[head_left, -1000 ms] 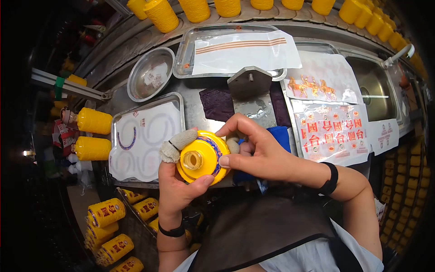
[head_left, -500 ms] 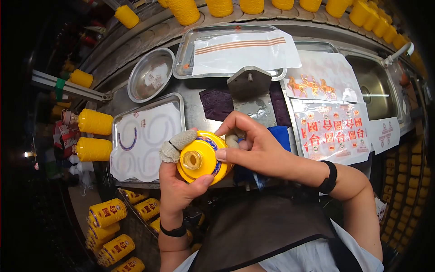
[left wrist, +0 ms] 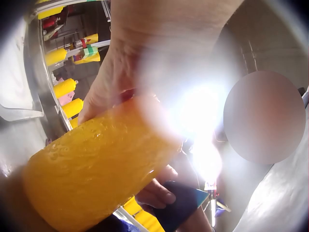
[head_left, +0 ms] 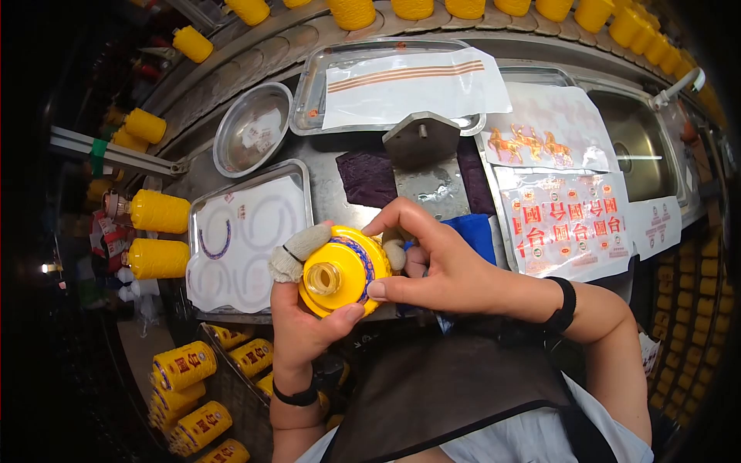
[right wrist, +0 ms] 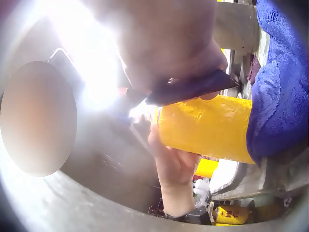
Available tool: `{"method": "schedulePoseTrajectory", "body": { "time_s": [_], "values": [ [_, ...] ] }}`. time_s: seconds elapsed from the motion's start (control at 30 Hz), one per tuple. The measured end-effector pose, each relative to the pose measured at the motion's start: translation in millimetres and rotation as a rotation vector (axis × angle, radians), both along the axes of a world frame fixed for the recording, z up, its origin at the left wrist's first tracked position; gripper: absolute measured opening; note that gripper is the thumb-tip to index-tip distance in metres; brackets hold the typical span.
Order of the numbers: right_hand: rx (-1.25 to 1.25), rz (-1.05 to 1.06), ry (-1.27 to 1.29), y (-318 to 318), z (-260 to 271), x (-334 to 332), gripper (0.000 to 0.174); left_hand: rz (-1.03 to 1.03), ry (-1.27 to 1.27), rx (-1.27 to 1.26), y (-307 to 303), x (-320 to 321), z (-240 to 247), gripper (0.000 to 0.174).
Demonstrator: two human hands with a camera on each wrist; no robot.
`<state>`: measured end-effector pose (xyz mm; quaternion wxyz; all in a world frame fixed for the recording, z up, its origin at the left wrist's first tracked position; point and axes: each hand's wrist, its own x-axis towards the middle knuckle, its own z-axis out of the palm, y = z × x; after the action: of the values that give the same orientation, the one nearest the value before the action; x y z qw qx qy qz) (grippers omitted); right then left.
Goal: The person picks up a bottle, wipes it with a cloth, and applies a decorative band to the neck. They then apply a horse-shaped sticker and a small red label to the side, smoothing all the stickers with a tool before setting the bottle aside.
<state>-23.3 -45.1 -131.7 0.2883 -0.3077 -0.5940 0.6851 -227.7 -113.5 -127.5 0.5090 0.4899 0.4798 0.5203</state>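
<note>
My left hand [head_left: 309,324] grips a yellow bottle [head_left: 351,266] around its shoulder, the thumb on the near side and the sleeved index finger on the far side. Its clear, uncapped neck tilts toward me. A blue patterned band [head_left: 367,272] curves along the shoulder. My right hand [head_left: 444,266] has its thumb on this band and its index finger at the far rim. Its other fingers curl round a dark blue flat piece [left wrist: 176,205], mostly hidden in the head view. The bottle's base end meets a blue towel [right wrist: 285,92] in the right wrist view.
A tray [head_left: 307,208] with ring decals lies left, beside a metal bowl [head_left: 221,147]. Decal sheets [head_left: 567,224] lie right, before a sink [head_left: 637,127]. A metal bracket [head_left: 421,143] stands behind my hands. Yellow bottles [head_left: 413,8] line the back conveyor.
The held bottle has turned and tilted slightly, with my right thumb still at the band. Bottles on the back conveyor have moved to the right.
</note>
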Motion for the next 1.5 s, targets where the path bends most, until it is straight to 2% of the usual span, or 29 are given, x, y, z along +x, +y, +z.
{"method": "schedulePoseTrajectory", "body": {
  "time_s": [0.53, 1.03, 1.13, 1.23, 1.27, 1.3, 1.37, 1.5],
  "values": [
    [-0.094, 0.015, 0.095, -3, -11, -3, 0.043, 0.024, 0.024, 0.021, -2, 3, -3, 0.077],
    [-0.064, -0.018, 0.090, -9, -6, -2, 0.038, 0.006, 0.047, 0.059, -4, 2, -7, 0.075],
    [0.081, -0.157, 0.050, -13, -6, -1, 0.031, 0.001, 0.051, 0.053, -3, 1, -5, 0.075],
    [0.471, -0.322, 0.014, -24, -2, 11, 0.024, 0.012, 0.032, 0.053, -3, -1, -5, 0.075],
    [0.676, -0.289, 0.102, -26, -2, 12, 0.025, 0.012, 0.034, 0.064, -2, -3, -8, 0.075],
    [0.880, -0.209, 0.114, -28, 0, 12, 0.034, 0.008, 0.034, 0.075, -2, -3, -10, 0.076],
    [0.913, -0.023, -0.146, -39, 12, 19, 0.043, 0.024, -0.012, 0.026, -4, 1, -7, 0.076],
    [0.819, -0.107, -0.088, -42, -2, 14, 0.047, 0.008, 0.006, 0.000, -4, 0, -4, 0.076]
  ]
}}
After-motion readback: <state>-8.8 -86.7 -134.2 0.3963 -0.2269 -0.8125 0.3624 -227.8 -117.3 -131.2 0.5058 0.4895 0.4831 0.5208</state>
